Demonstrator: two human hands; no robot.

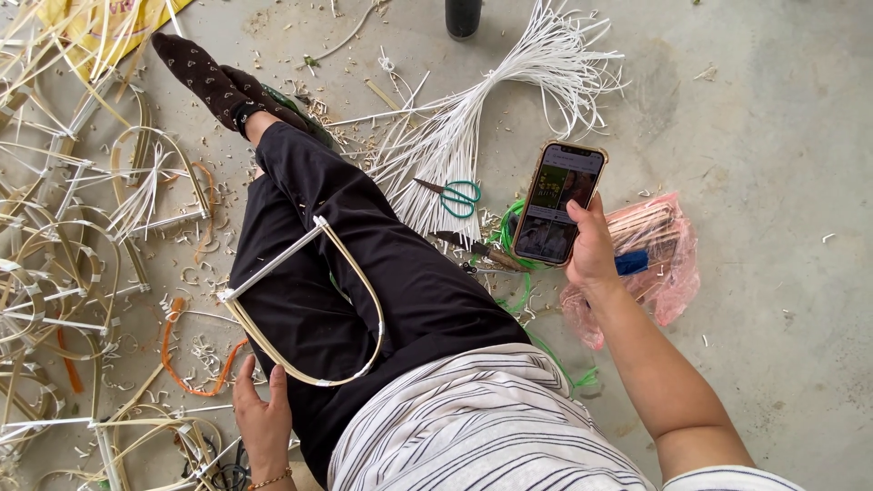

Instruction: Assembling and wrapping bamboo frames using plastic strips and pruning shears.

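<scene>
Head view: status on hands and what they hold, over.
Right hand shut on phone, screen lit. Left hand open, resting by thigh, just below the bent cane frame lying on the lap. Scissors on white strips, untouched.

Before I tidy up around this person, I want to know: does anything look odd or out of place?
A bent cane frame lies loose across the lap, touched by neither hand. The right hand holds a phone. Open scissors lie on the white strips.
</scene>
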